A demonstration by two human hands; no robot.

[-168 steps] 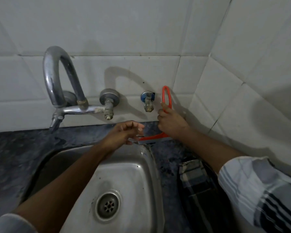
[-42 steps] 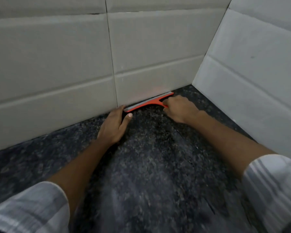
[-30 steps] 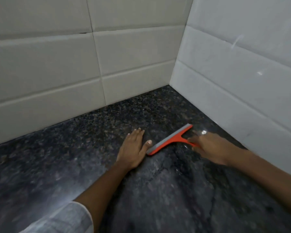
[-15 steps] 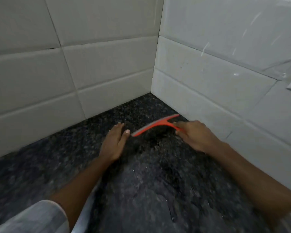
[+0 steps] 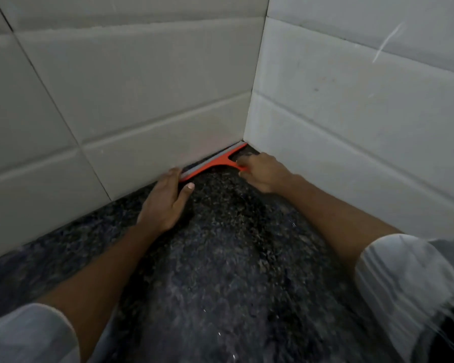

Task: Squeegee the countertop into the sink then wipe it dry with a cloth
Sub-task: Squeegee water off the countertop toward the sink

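An orange squeegee (image 5: 212, 162) with a grey rubber blade lies pressed along the foot of the back wall, its right end in the tiled corner. My right hand (image 5: 263, 172) is closed around its handle, which is mostly hidden in the fist. My left hand (image 5: 165, 201) lies flat on the dark speckled countertop (image 5: 228, 271), fingers together, with the fingertips touching the blade's left end. The counter glistens with wet streaks. No sink and no cloth are in view.
White tiled walls meet in a corner: the back wall (image 5: 131, 100) and the right wall (image 5: 364, 113). They bound the counter behind and to the right of the squeegee. My light sleeves fill the lower corners.
The squeegee has moved from out on the counter back against the foot of the back wall, into the corner. My left hand has followed along at the blade's left end.
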